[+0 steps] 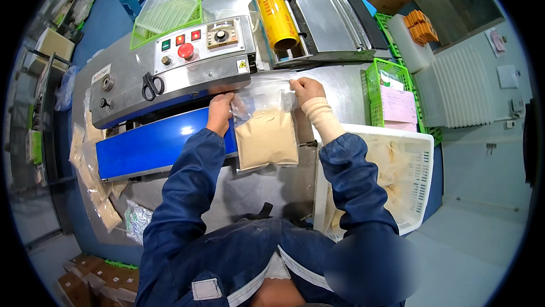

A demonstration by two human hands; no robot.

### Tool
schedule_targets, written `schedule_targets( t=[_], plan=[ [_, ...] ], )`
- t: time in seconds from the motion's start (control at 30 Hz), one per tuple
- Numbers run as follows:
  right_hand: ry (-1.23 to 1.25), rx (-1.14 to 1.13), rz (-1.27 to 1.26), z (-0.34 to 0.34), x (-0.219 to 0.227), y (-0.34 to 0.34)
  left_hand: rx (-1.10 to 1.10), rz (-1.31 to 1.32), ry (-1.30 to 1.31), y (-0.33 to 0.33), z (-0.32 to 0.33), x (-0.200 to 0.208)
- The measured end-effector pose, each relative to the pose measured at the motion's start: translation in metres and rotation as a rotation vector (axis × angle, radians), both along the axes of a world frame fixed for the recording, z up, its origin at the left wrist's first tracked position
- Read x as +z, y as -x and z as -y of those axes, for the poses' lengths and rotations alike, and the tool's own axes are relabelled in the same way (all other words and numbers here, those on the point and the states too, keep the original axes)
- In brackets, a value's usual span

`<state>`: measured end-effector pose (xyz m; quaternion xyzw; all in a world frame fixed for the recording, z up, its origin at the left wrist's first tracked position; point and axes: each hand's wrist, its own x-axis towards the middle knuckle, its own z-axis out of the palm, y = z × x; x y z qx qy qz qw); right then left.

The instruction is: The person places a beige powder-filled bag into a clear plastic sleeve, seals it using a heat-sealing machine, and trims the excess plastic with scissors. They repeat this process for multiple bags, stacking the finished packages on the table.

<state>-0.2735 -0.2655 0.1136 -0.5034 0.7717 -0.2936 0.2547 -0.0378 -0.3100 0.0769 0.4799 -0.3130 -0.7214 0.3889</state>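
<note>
The left hand [219, 115] and right hand [310, 91] each gripped a top corner of the powder bag [267, 141]. Its long axis ran bodyward from the grip, beside the blue belt's [156, 141] right end, nearer the left hand.

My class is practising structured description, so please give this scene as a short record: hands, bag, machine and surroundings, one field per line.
Left hand: grips the bag's upper left edge
Right hand: pinches the bag's upper right corner
Bag: clear plastic, beige contents below, unfilled top
Machine: metal casing, red button, blue belt
On casing: black scissors
Beyond bag: yellow roll
Right side: white basket, green basket holding papers
</note>
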Motion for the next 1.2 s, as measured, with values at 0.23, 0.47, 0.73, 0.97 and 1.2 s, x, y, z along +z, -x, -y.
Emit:
schedule_targets(
  t=[0.23, 0.47, 0.73, 0.97, 1.2],
  plan=[
    [-0.075, 0.086, -0.027, 0.011, 0.0, -0.02, 0.076, 0.07, 0.007, -0.021, -0.002, 0.014],
    [-0.143, 0.142, -0.027, 0.024, 0.007, -0.046, 0.118, 0.117, 0.05, -0.049, 0.003, 0.013],
    [0.013, 0.261, -0.094, 0.029, -0.016, -0.07, 0.215, 0.18, 0.158, -0.104, -0.009, -0.012],
    [0.05, 0.365, 0.2, -0.037, 0.072, -0.086, 0.801, 0.5, 0.315, -0.285, -0.103, 0.021],
    [0.098, 0.217, 0.261, -0.104, 0.111, -0.076, 1.042, 1.288, 0.07, -0.498, -0.138, -0.084]
  ],
)
